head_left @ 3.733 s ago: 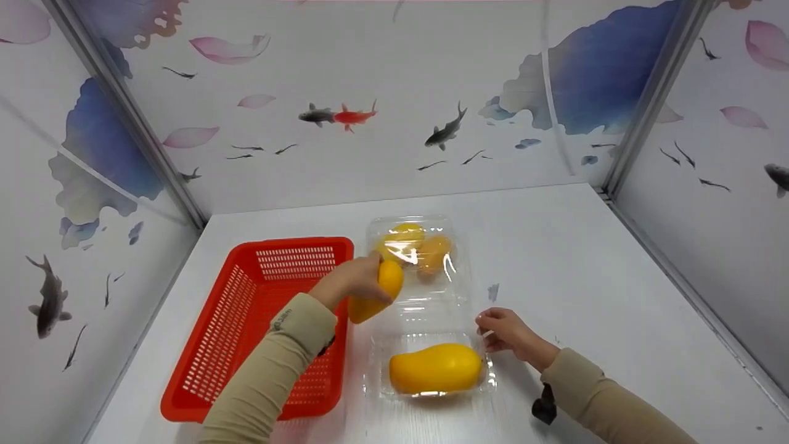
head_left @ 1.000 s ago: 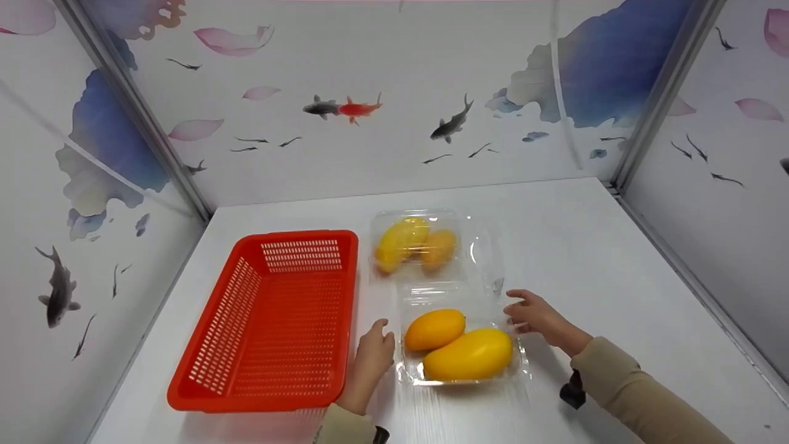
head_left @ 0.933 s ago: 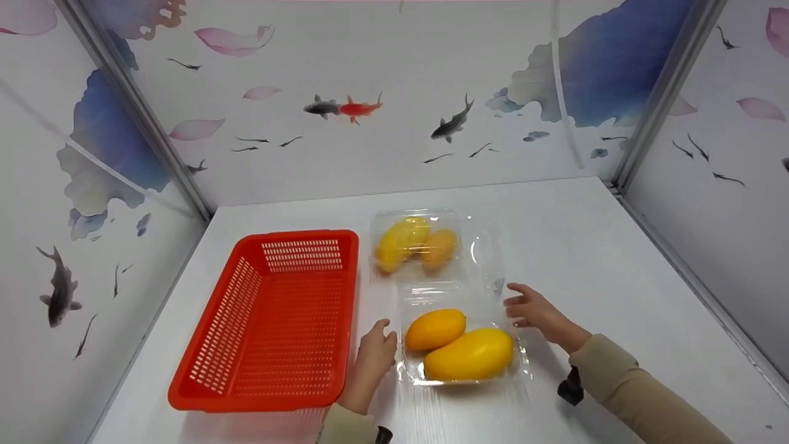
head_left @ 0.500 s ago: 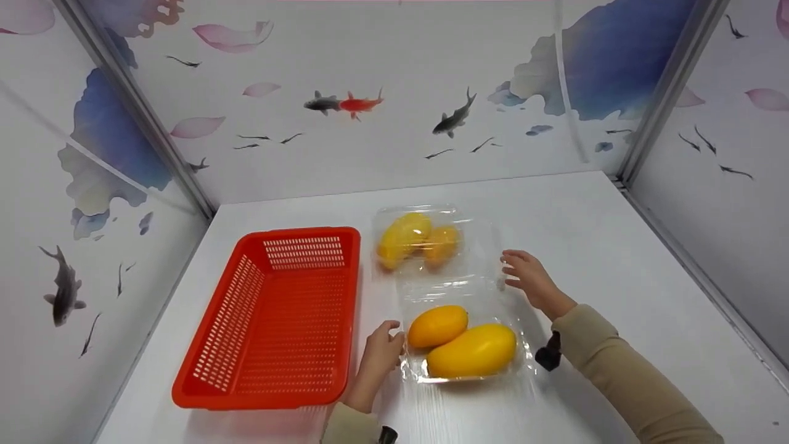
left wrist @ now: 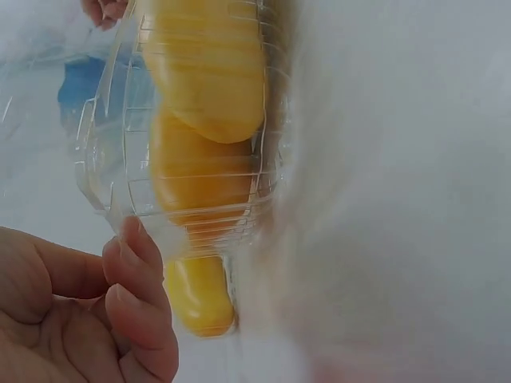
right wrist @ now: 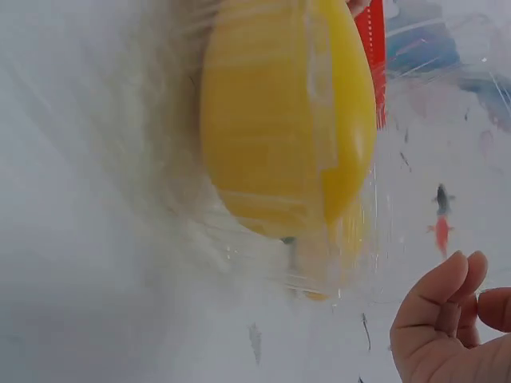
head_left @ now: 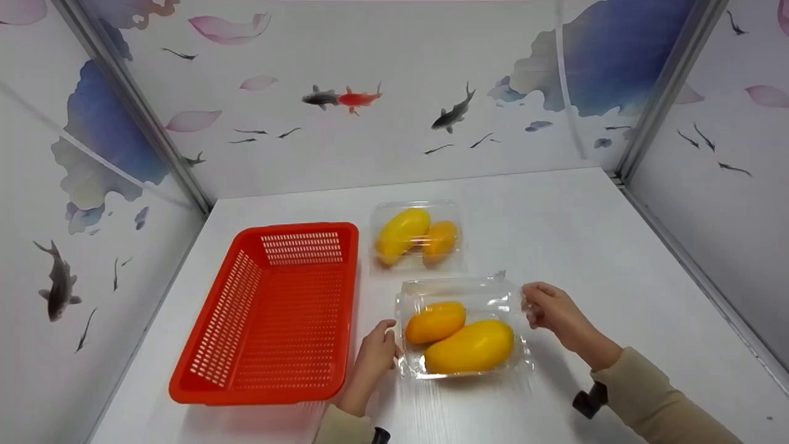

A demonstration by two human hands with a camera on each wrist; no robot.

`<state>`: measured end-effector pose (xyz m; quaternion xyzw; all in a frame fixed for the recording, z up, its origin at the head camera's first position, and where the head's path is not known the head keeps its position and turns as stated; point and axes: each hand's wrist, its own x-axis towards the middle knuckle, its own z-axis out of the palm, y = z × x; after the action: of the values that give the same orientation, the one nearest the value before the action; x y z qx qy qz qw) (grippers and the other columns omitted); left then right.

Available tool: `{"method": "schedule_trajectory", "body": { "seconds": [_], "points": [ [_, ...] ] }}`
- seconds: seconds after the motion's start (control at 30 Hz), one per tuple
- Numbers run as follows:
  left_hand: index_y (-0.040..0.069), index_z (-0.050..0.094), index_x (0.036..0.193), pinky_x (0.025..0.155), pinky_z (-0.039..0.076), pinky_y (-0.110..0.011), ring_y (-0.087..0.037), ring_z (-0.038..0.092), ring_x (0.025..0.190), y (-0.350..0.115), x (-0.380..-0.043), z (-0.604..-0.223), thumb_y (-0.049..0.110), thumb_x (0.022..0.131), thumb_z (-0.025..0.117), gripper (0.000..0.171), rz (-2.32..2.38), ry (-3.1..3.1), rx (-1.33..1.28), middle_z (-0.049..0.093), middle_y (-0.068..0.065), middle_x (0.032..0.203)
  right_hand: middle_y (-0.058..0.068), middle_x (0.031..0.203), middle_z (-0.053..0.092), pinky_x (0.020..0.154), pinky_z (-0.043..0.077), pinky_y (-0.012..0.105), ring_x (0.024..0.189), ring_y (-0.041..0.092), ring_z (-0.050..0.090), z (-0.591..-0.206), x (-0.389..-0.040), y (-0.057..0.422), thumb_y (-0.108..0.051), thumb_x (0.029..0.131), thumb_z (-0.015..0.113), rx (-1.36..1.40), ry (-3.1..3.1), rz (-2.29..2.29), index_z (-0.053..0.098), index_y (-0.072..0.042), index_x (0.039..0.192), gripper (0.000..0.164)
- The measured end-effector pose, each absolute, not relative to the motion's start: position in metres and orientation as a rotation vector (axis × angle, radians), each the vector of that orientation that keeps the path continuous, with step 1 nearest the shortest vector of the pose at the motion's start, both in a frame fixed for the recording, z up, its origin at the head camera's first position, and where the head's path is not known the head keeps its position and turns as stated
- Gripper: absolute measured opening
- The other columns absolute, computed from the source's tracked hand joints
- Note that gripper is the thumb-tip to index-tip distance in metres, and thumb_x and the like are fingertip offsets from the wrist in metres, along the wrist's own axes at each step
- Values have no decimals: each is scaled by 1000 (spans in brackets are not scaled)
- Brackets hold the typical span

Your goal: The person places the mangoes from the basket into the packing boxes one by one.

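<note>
Two mangoes, a smaller orange-yellow mango (head_left: 435, 323) and a larger yellow mango (head_left: 470, 346), lie in the near clear plastic clamshell (head_left: 414, 372). Its hinged lid (head_left: 453, 286) stands tilted up at the back. My right hand (head_left: 558, 313) pinches the lid's right edge between thumb and curled fingers. Beside the clamshell's left wall, my left hand (head_left: 375, 354) rests with loosely bent fingers. In the left wrist view its fingertips (left wrist: 134, 231) appear to touch the clear rim. The larger mango (right wrist: 271, 120) fills much of the right wrist view.
A red perforated basket (head_left: 353, 296) stands to the left, close to my left hand. Behind the near clamshell sits a closed clear clamshell (head_left: 416, 206) with two yellow mangoes inside. White table (head_left: 585, 234) surrounds them, bounded by printed panels.
The smaller mango, earlier carried in my left hand, now lies in the near clamshell. My right hand has taken the lid, which lay flat behind, and raised it toward me.
</note>
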<state>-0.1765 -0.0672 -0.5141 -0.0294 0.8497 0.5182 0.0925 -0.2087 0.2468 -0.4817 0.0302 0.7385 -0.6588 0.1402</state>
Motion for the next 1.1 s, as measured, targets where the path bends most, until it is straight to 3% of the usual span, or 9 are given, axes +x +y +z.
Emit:
{"method": "schedule_trajectory", "body": {
  "seconds": [0.23, 0.53, 0.67, 0.87, 1.1],
  "points": [
    [-2, 46, 126, 46, 38, -24, -13, 44, 42, -75, -165, -508, 16, 97, 38, 35, 1528, 2490, -98, 56, -6, 62, 3, 78, 53, 57, 47, 23, 58, 12, 47, -499, -176, 249, -18, 92, 48, 48, 2186, -1702, 41, 5, 117, 35],
    [1, 44, 129, 48, 38, -24, -15, 45, 47, -76, -160, -507, 19, 92, 46, 41, 1444, 2438, -53, 59, -9, 67, 7, 80, 52, 52, 44, 25, 55, 15, 43, -509, -159, 243, -14, 88, 53, 188, 2362, -1524, 40, 2, 119, 38],
    [1, 41, 131, 48, 40, -24, -15, 46, 49, -77, -158, -509, 20, 91, 46, 44, 1426, 2391, -44, 58, -7, 68, 8, 81, 53, 51, 43, 25, 53, 15, 42, -511, -156, 241, -19, 88, 53, 243, 2344, -1465, 36, 1, 123, 45],
    [6, 39, 134, 51, 42, -26, -15, 50, 52, -78, -156, -511, 20, 87, 48, 50, 1415, 2245, -29, 62, -4, 68, 6, 82, 60, 61, 50, 27, 61, 14, 54, -518, -155, 241, -25, 90, 46, 158, 2059, -1566, 21, 5, 137, 61],
    [3, 36, 135, 47, 38, -22, -12, 47, 49, -79, -158, -518, 11, 80, 50, 57, 1532, 2158, 20, 62, -2, 66, 5, 86, 64, 70, 53, 30, 70, 13, 59, -523, -158, 241, -25, 94, 40, -7, 1824, -1726, 11, 8, 140, 64]
  ]
}}
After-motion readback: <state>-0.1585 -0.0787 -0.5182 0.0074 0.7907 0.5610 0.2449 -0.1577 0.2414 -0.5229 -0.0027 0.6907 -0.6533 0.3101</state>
